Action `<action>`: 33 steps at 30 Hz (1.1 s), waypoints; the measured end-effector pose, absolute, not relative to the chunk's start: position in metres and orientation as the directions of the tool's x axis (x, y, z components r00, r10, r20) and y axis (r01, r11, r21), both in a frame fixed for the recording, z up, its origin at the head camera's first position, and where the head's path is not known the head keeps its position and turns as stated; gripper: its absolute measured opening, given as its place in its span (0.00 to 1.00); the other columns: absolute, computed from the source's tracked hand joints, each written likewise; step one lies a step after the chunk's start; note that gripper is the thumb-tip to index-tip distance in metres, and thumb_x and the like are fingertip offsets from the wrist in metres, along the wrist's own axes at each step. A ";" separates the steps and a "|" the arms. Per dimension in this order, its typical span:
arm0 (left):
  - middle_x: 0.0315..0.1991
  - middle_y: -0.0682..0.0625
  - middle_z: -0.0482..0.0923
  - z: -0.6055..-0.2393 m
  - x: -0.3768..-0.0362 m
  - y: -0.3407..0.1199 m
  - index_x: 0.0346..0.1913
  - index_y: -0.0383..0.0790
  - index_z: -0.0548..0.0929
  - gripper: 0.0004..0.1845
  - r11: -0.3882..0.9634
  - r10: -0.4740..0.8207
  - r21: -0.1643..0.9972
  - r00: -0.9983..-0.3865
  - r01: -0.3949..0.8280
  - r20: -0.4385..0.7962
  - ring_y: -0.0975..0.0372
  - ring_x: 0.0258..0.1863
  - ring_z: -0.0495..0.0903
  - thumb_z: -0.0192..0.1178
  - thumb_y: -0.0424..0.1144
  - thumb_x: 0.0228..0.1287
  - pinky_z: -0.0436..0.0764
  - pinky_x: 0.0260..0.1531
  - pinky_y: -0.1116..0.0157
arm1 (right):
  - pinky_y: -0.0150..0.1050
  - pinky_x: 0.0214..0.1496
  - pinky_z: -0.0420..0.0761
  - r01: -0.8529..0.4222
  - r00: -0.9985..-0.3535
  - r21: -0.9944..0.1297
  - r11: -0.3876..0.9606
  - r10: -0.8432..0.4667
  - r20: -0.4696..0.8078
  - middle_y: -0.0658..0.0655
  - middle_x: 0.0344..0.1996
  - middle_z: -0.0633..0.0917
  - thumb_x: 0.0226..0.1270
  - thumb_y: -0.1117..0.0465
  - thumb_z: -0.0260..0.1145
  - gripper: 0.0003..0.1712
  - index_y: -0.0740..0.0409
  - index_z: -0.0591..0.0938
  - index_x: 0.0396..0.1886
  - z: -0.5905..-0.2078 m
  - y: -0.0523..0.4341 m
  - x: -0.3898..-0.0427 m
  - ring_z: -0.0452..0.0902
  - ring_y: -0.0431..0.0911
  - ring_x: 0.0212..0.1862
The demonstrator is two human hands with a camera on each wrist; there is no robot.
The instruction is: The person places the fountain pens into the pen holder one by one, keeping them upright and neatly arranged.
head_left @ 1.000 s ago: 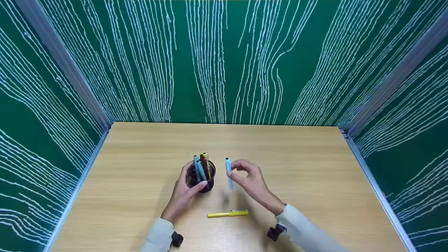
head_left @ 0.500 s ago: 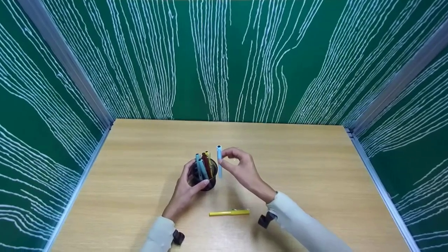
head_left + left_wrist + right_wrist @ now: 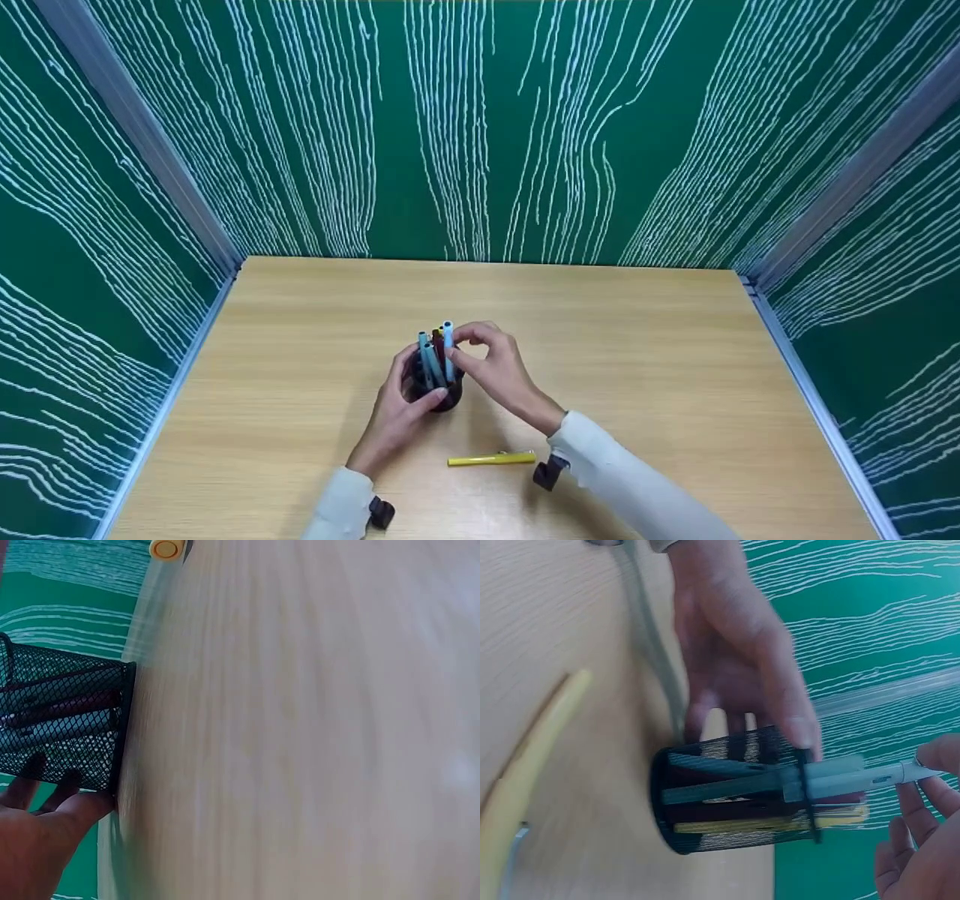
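Observation:
My left hand (image 3: 396, 414) grips a black mesh pen cup (image 3: 442, 402) standing on the table, thumb at the near side of its rim. Inside the cup are two teal pens (image 3: 429, 364), a dark red pen (image 3: 438, 346) and a yellow one (image 3: 727, 825). The mesh wall (image 3: 67, 731) shows some of them in the left wrist view. Between thumb and fingers, my right hand (image 3: 501, 373) pinches a light blue pen (image 3: 448, 351) upright over the cup. In the right wrist view that pen's lower end overlaps the rim.
Another yellow pen (image 3: 491, 459) with a clip lies on the wooden table (image 3: 315, 315), nearer the person than the cup. Green panels (image 3: 480, 150) with white wavy lines rise at the back and both sides. Each wrist wears a small black camera (image 3: 382, 513).
My right hand has carried the light blue pen leftward, from beside the cup to over its opening. The left hand keeps its grip on the cup, and the loose yellow pen stays put.

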State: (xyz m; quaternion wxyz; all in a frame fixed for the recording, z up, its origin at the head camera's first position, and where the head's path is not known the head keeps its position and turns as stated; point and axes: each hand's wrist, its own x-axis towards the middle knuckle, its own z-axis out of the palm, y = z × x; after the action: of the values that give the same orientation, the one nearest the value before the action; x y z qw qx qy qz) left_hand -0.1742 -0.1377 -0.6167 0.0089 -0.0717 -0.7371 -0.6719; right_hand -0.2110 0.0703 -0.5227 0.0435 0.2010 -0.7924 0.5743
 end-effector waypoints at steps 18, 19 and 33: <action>0.81 0.40 0.67 -0.618 -0.173 -0.139 0.84 0.48 0.64 0.44 0.045 0.107 0.990 -0.986 0.136 0.131 0.46 0.79 0.70 0.75 0.39 0.71 0.65 0.80 0.45 | 0.63 0.65 0.78 -0.369 -0.913 -0.878 0.305 -0.294 0.282 0.49 0.46 0.90 0.69 0.66 0.77 0.09 0.55 0.93 0.47 -0.549 0.066 -0.208 0.80 0.49 0.56; 0.81 0.40 0.67 -0.618 -0.174 -0.139 0.84 0.48 0.64 0.44 0.046 0.106 0.990 -0.986 0.137 0.131 0.45 0.79 0.69 0.76 0.39 0.71 0.65 0.80 0.45 | 0.62 0.64 0.78 -0.372 -0.912 -0.876 0.308 -0.294 0.284 0.49 0.46 0.90 0.69 0.66 0.77 0.09 0.55 0.93 0.48 -0.549 0.066 -0.208 0.80 0.49 0.56; 0.79 0.41 0.71 -0.617 -0.175 -0.137 0.83 0.47 0.64 0.44 -0.014 0.111 0.992 -0.986 0.126 0.127 0.50 0.78 0.71 0.76 0.36 0.70 0.68 0.79 0.55 | 0.62 0.63 0.79 -0.378 -0.915 -0.866 0.328 -0.274 0.296 0.47 0.45 0.92 0.70 0.63 0.78 0.09 0.56 0.92 0.47 -0.559 0.098 -0.203 0.83 0.49 0.55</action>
State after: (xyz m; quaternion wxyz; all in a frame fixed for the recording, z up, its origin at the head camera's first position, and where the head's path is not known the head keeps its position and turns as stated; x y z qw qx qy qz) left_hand -0.1748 -0.1366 -0.6172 0.0055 -0.0844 -0.7022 -0.7069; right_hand -0.2032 0.0984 -0.5589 0.0478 0.2003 -0.8135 0.5440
